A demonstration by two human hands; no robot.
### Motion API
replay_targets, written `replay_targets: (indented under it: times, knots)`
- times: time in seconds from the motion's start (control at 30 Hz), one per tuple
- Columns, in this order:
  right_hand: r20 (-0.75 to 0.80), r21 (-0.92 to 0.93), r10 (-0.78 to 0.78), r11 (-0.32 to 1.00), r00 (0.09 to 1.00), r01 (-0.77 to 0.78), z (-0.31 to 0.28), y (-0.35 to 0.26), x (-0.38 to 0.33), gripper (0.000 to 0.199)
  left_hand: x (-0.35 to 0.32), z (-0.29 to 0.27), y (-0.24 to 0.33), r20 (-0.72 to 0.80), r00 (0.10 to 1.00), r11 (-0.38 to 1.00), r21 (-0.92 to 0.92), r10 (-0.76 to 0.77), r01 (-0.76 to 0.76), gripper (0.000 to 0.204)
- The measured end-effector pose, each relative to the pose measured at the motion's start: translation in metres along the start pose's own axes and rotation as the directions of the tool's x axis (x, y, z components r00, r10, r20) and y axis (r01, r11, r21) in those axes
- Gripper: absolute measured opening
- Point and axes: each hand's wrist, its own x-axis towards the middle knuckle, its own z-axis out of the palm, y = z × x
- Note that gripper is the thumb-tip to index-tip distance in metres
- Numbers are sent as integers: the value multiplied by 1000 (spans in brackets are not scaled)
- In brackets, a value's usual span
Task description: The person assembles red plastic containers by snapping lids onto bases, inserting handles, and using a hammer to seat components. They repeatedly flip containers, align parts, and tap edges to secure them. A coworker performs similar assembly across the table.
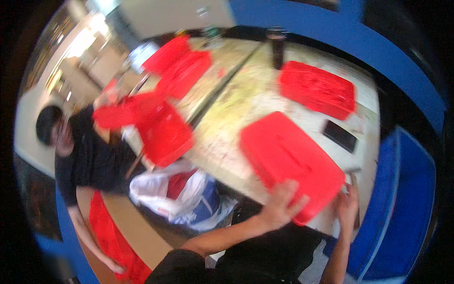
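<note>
Nearest the camera, the left hand lay flat on the near corner of a large red sheet, its fingers spread apart and pressing down rather than closed around anything. The right hand sat at the sheet's near right edge; its fingers seemed curled at the rim, but blur hid whether they actually pinched it.

The red sheet rested on the counter, tilted across the near right part and overhanging the near edge slightly. It looked thin, flat and fairly stiff, like plastic or card, so it was probably light yet broad enough to flex or swing if lifted by 1 corner. Its smooth face could slip under a flat palm. The better hold seemed to be 2 opposite edges, thumbs on top and fingers beneath where it overhung.

Just right of it lay a dark flat phone-like slab. Below the counter's left side sat a white and blue plastic bag.

Farther off, a second red sheet lay on the counter, with a dark bottle standing behind it. To the left, another person in a black top held up a red sheet, and more red pieces lay beyond.
</note>
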Motion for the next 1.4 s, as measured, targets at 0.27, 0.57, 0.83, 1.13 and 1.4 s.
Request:
replay_targets:
  times: [0.27, 0.57, 0.83, 1.13, 1.4]
  knots:
    - [-219, -5, -31, 1000, 975, 31, -49, 2, -16, 33, -33, -148, -104, 511, 590, 780, 417, -626, 466, 19]
    - [31, -58, 209, 977, 977, -207, -21, -77, -118, 18, -349, -232, -372, 408, -307, 303, 892, -860, 335, 35]
    - [157, 14, 354, 933, 922, -361, 8, -105, -132, 18, -394, -222, -356, 128, -154, 41, 881, -980, 471, 38]
    - [562, 105, -290, 954, 775, 281, 65, -141, -89, 20, -209, -345, -187, -126, 450, 50, 932, -884, 359, 23]
    - [321, 529, -791, 606, 520, 595, 145, -204, -92, 64, -17, -280, -38, 265, 847, 723, 666, -461, 185, 36]
